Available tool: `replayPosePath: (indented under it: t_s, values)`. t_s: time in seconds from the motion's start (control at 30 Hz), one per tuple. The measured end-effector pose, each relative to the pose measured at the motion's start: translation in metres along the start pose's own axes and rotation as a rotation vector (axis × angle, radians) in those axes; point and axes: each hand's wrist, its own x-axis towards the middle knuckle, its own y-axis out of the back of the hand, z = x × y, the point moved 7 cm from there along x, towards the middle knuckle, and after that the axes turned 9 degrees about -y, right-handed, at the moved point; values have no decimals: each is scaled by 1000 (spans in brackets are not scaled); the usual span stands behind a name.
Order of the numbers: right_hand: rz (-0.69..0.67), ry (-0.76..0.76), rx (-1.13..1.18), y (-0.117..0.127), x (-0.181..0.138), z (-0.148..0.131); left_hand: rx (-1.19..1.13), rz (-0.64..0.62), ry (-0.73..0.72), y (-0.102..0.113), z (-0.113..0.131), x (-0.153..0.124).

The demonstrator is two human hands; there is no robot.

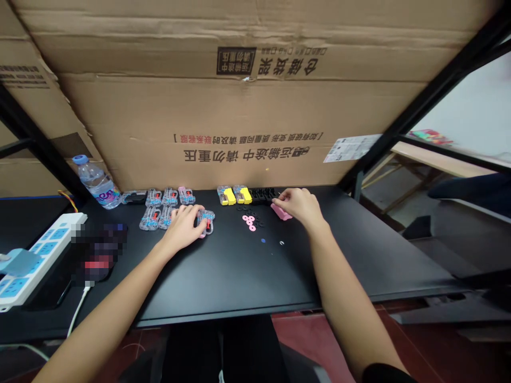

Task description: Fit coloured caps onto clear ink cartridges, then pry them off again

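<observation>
My left hand (pixel 184 224) rests on the black table (pixel 239 276), fingers curled over a small clear plastic part with a red piece (pixel 207 221). Several more clear parts (pixel 159 207) lie in rows just behind and left of it. My right hand (pixel 299 205) reaches to the table's back, fingertips pinched near a black toothed block (pixel 261 194). A pink piece (pixel 281 213) lies right under that hand. Whether the fingers hold anything is hidden. Two yellow and clear parts (pixel 235 195) sit left of the black block. Pink rings and black washers (pixel 250 221) are scattered between my hands.
A big cardboard sheet (pixel 247 106) stands behind the table. A water bottle (pixel 98 183) leans at the back left. A white power strip (pixel 35 255) lies at the left edge. A black metal frame (pixel 419 101) rises at the right.
</observation>
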Motion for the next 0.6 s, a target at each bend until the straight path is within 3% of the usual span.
replayPosePath:
  t_s: [0.23,0.4,0.6]
  values:
    - [-82,-23,-21,7,-14,-16,178,32,4,1,-2,-3]
    - [-279,29,414,5,-20,-26,195,61,-13,2,-5,0]
    - [-413,241,850,11,-56,-87,0,58,-183,9,18,0]
